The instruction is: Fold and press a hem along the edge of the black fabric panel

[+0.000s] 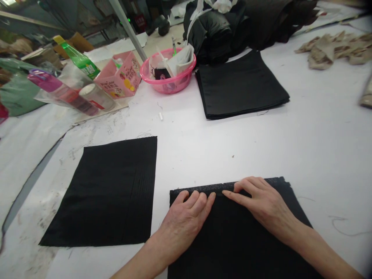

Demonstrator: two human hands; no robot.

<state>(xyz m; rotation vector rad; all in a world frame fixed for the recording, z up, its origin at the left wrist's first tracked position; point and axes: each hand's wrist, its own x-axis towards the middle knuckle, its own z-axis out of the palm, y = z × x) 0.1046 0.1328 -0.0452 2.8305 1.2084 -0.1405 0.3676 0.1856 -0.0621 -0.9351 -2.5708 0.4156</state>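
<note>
A black fabric panel [232, 240] lies flat in front of me, its far edge turned over into a narrow folded strip [215, 187] with a speckled surface. My left hand [186, 217] is closed at that strip, fingers curled and thumb tip pressed on the cloth just below it. Close by on the right, my right hand [266, 199] pinches the same edge, with the thumb stretched toward the left one and the fingers bent over the fold. What lies under the fingertips is hidden. To the left rests a second black panel [107, 193] with faint parallel lines.
A stack of black panels [241, 85] lies at the back, beside a pink basket [171, 83] of small items. Left of it stand a pink box [124, 77], a green bottle [83, 62] and a purple-capped bottle [64, 93]. Beige cloth scraps [328, 50] lie far right on the white table [186, 155].
</note>
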